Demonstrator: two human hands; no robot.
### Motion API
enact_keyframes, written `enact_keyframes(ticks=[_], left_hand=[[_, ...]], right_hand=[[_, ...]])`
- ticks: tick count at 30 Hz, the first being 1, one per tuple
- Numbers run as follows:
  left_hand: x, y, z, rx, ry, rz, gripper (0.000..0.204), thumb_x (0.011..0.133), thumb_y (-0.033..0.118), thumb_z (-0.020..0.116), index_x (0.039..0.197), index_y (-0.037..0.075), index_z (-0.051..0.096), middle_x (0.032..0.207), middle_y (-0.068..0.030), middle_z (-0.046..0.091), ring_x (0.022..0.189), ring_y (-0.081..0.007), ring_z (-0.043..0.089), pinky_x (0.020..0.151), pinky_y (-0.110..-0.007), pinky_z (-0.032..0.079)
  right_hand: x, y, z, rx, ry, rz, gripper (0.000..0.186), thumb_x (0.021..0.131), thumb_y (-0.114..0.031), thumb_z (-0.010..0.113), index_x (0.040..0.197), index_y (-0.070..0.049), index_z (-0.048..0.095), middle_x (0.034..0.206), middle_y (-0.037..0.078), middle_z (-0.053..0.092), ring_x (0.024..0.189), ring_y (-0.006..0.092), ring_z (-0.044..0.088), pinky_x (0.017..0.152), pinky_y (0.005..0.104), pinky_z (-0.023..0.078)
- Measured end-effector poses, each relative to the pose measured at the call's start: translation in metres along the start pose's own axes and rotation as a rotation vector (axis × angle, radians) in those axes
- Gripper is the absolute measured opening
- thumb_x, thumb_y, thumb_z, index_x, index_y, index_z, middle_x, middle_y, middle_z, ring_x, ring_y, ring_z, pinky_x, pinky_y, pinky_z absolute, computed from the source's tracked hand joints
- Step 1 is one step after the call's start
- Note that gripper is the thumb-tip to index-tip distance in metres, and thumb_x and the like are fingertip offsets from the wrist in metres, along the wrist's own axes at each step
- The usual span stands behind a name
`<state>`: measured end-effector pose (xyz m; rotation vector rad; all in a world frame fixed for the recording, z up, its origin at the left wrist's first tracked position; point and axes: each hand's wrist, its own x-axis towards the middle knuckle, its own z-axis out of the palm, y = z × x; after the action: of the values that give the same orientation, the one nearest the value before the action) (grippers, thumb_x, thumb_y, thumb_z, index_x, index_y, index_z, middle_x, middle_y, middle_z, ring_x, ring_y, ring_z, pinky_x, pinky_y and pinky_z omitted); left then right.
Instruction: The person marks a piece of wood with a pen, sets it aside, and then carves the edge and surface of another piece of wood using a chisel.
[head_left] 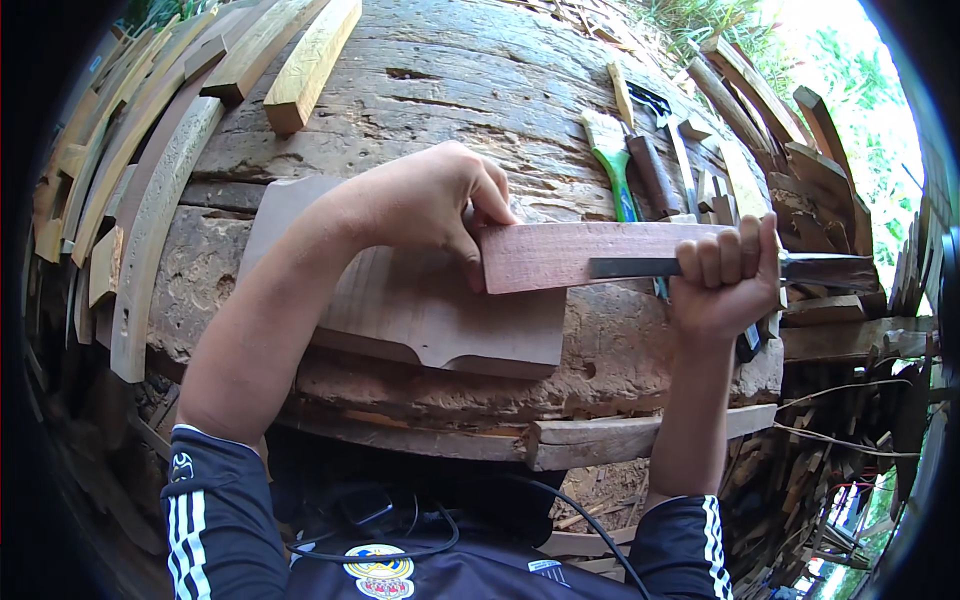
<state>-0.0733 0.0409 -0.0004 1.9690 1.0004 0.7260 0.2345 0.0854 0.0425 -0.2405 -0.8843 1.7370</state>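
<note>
My left hand is closed, thumb and fingers pinching the left end of a reddish wooden block. That block rests over a flat brown board whose near edge has a curved notch. Wrapped around a chisel is my right hand, gripping it along the dark steel blade. The blade's end lies over the block's face, and the wooden handle sticks out to the right beyond my fist. The block's right part is partly hidden behind my right fingers.
A weathered timber bench carries everything. Behind the block lie a green-handled brush, a dark wooden handle and small offcuts. Long wooden strips are stacked at left, a squared stick at the back. Wood scraps pile up at right.
</note>
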Motion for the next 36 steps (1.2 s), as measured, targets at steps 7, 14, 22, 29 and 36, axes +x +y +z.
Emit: enact_keyframes(ticks=[7,14,22,29,36], left_hand=[[-0.005,-0.002,-0.001,0.007,-0.004,-0.061,0.048,0.064,-0.005,0.082,0.111,0.005,0.077,0.093,-0.0011,0.068,0.075,-0.0105,0.058,0.068,-0.025,0.051],[0.004,0.005,0.005,-0.023,-0.009,-0.085,0.046,0.065,-0.006,0.081,0.11,0.006,0.078,0.091,0.0002,0.067,0.074,-0.0086,0.056,0.066,-0.024,0.049],[0.0,0.0,0.004,0.018,0.029,-0.022,0.047,0.064,-0.004,0.082,0.11,0.003,0.076,0.091,-0.0037,0.068,0.074,-0.0126,0.059,0.067,-0.027,0.051],[-0.005,-0.004,0.001,0.037,0.01,-0.028,0.045,0.064,-0.003,0.083,0.108,0.0,0.076,0.091,-0.0073,0.069,0.076,-0.0151,0.062,0.069,-0.03,0.054],[0.002,0.002,0.002,0.046,-0.002,0.004,0.044,0.064,0.0,0.084,0.107,0.001,0.076,0.095,-0.0086,0.071,0.075,-0.0171,0.063,0.071,-0.03,0.055]], right_hand=[[0.006,0.006,-0.006,0.009,0.03,0.016,0.048,0.111,-0.035,0.035,0.066,-0.019,0.03,0.05,-0.006,0.015,0.043,0.0084,0.007,0.043,0.0286,0.012],[-0.002,0.013,-0.004,-0.036,0.038,-0.043,0.048,0.111,-0.034,0.032,0.065,-0.019,0.03,0.049,-0.005,0.015,0.043,0.0086,0.008,0.041,0.0299,0.014],[0.001,0.002,-0.001,-0.024,0.017,-0.035,0.048,0.112,-0.032,0.033,0.066,-0.019,0.029,0.05,-0.006,0.013,0.043,0.008,0.007,0.041,0.03,0.012],[0.003,0.053,0.02,0.098,-0.126,0.11,0.046,0.112,-0.031,0.03,0.067,-0.019,0.032,0.05,-0.006,0.017,0.042,0.0084,0.008,0.039,0.0292,0.013],[-0.002,0.023,0.005,0.085,-0.002,0.014,0.046,0.112,-0.031,0.029,0.067,-0.019,0.03,0.05,-0.006,0.017,0.043,0.0086,0.007,0.041,0.0292,0.014]])
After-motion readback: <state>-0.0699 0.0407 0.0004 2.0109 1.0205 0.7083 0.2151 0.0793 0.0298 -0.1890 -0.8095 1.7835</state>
